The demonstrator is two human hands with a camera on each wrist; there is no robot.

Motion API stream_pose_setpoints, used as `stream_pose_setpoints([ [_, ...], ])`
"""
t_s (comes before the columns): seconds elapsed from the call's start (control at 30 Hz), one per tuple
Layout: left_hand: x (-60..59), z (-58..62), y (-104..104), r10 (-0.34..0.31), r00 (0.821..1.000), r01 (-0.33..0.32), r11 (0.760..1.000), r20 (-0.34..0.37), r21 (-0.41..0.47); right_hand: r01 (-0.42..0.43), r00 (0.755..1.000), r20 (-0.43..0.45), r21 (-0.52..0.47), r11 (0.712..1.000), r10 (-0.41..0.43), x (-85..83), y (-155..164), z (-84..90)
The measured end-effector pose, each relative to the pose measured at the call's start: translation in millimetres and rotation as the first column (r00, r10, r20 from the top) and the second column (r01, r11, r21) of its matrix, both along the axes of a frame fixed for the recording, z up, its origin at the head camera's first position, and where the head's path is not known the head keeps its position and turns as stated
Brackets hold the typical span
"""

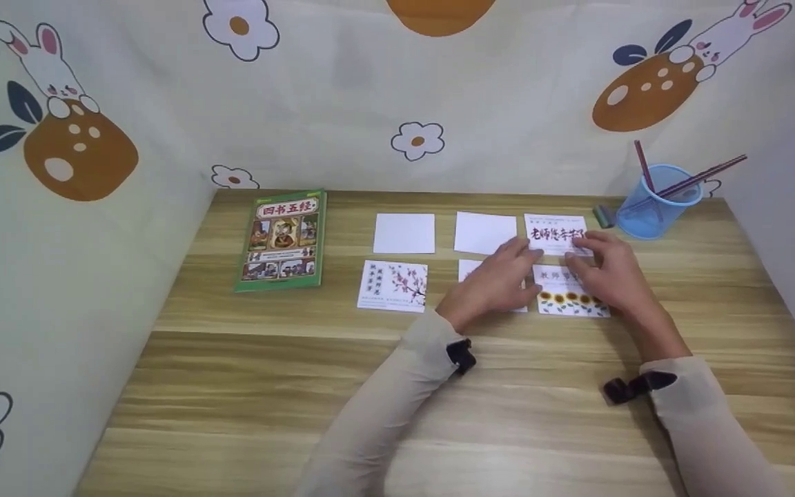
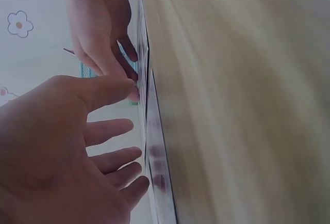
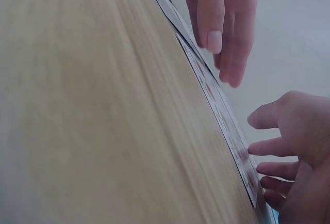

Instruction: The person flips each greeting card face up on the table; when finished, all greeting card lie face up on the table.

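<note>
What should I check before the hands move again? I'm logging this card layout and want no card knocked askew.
1. Left hand on the red-lettered card: ok, fingertips at its left edge.
2. Right hand on the same card: ok, fingers at its right edge.
3. Card flat on the table: cannot tell, the wrist views are blurred.
4. Sunflower card uncovered: not ok, the right hand lies over part of it.
5. Blue cup clear of the hands: ok, it stands apart.
</note>
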State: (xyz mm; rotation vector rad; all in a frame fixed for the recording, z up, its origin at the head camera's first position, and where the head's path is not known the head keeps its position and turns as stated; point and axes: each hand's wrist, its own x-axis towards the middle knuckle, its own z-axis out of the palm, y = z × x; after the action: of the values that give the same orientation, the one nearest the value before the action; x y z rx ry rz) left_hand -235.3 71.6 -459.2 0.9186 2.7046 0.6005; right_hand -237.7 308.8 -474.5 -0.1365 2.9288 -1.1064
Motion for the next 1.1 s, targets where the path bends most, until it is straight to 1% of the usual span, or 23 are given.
stream_pose_setpoints([
  [0.1, 2.2, 0.7, -15.4, 0.022, 1.000, -0.023, 0.999, -0.022, -0.033, 0.024, 0.997, -0.070, -0.020, 0.999, -0.026, -2.6, -8.3, -2.4],
  [0.2, 2.6, 1.0, -35.6, 0.079, 0.996, -0.081, 0.994, -0.044, -0.066, 0.005, 0.986, -0.167, -0.067, 0.998, -0.016, -6.9, -23.7, -3.3],
  [0.27, 1.0, 1.0, -48.7, 0.113, 0.991, -0.118, 0.991, -0.067, -0.067, -0.048, 0.978, -0.204, -0.082, 0.996, 0.030, -9.1, -36.6, -3.2],
  [0.33, -0.9, 0.6, -60.4, 0.147, 0.986, -0.151, 0.987, -0.075, -0.051, -0.117, 0.971, -0.218, -0.071, 0.991, 0.099, -10.5, -49.8, -3.5],
  [0.4, -3.5, -0.4, -70.8, 0.176, 0.982, -0.178, 0.984, -0.069, -0.026, -0.169, 0.968, -0.196, -0.042, 0.985, 0.158, -12.0, -62.5, -4.1],
  [0.47, -5.3, -1.0, -80.8, 0.196, 0.979, -0.197, 0.980, -0.054, -0.005, -0.199, 0.966, -0.172, -0.006, 0.980, 0.195, -13.7, -74.2, -4.3],
  [0.57, -7.7, -2.4, -93.3, 0.217, 0.976, -0.216, 0.976, -0.024, 0.035, -0.199, 0.971, -0.128, 0.049, 0.979, 0.204, -16.0, -89.7, -3.3],
  [0.67, -9.6, -3.5, -101.0, 0.217, 0.976, -0.216, 0.973, -0.001, 0.077, -0.190, 0.977, -0.077, 0.108, 0.976, 0.198, -16.0, -100.8, -1.9],
  [0.8, -10.7, -3.0, -102.4, 0.194, 0.980, -0.197, 0.973, 0.035, 0.119, -0.205, 0.977, -0.025, 0.161, 0.965, 0.212, -14.7, -106.5, -1.8],
  [0.97, -11.0, -0.4, -98.7, 0.157, 0.984, -0.170, 0.969, 0.083, 0.182, -0.217, 0.975, -0.025, 0.149, 0.965, 0.223, -15.2, -106.3, -2.1],
  [1.03, -10.9, 0.7, -97.6, 0.156, 0.983, -0.174, 0.959, 0.095, 0.223, -0.220, 0.974, -0.027, 0.136, 0.966, 0.225, -15.8, -106.4, -2.3],
  [1.1, -10.4, 2.2, -96.9, 0.171, 0.982, -0.188, 0.944, 0.085, 0.272, -0.224, 0.973, -0.033, 0.122, 0.967, 0.230, -16.3, -106.6, -2.9],
])
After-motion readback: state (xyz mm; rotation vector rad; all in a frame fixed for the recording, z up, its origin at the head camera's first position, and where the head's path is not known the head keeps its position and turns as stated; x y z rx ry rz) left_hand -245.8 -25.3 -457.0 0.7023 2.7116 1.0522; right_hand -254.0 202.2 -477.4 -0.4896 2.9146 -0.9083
